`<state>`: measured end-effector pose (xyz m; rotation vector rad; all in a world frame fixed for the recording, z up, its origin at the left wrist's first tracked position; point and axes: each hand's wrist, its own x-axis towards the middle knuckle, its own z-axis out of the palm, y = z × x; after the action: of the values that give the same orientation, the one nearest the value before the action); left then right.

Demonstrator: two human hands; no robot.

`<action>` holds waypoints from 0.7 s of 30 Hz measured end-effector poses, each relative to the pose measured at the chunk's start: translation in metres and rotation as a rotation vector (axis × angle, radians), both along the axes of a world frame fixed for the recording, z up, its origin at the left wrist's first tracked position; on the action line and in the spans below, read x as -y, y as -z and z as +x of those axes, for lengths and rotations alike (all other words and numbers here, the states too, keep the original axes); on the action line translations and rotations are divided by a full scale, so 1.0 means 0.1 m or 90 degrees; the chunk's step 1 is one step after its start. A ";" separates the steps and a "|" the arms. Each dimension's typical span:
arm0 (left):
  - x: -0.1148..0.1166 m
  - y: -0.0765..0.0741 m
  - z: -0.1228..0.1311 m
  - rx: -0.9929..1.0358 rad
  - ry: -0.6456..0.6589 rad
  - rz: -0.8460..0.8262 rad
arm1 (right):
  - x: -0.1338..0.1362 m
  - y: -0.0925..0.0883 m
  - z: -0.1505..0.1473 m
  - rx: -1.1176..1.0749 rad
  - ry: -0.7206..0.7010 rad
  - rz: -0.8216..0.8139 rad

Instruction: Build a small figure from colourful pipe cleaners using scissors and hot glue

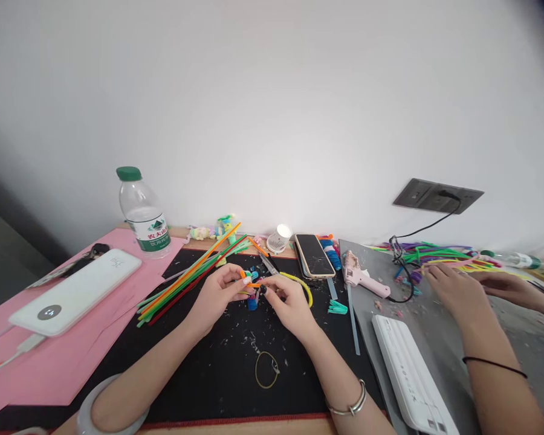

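My left hand [217,297] and my right hand [292,304] meet over the black mat [217,368]. Both pinch a short orange pipe cleaner [254,284], one at each end. Just beyond and below the fingers lie small blue and purple fuzzy pieces [252,304], partly hidden. A bundle of long pipe cleaners [185,284] in orange, green and red rests left of my left hand. Behind my right hand are scissors [268,264], and a yellow pipe cleaner [304,287] curves beside it.
A rubber band [266,370] lies on the mat. Left are a water bottle [145,217] and a white power bank [77,293]. Right are a phone [316,257], a pink glue gun [365,281], another power bank [412,374] and a co-worker's hands [457,296]. A paper cup [279,239] stands by the wall.
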<state>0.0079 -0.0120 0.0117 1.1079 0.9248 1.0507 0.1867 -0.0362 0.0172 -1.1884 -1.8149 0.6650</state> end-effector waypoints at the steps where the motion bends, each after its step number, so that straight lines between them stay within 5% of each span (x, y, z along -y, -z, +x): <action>1: 0.00 0.00 0.00 0.004 -0.015 -0.001 | 0.00 -0.01 0.02 0.006 0.016 0.020; 4: -0.01 0.00 -0.01 0.017 -0.049 -0.015 | -0.05 -0.05 0.16 0.026 0.131 0.103; 10: -0.03 0.00 -0.01 0.009 -0.042 -0.051 | -0.20 -0.11 0.79 0.215 0.547 0.216; 16: -0.02 0.02 -0.01 0.051 -0.017 -0.049 | -0.17 -0.05 1.33 0.361 0.800 -0.054; 21: -0.01 0.01 -0.01 0.061 0.001 -0.053 | -0.15 -0.04 1.49 0.385 0.817 -0.259</action>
<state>0.0066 -0.0105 0.0103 0.9815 0.8830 1.0456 0.3361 -0.0216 0.0214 -2.6185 -0.9203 -0.1324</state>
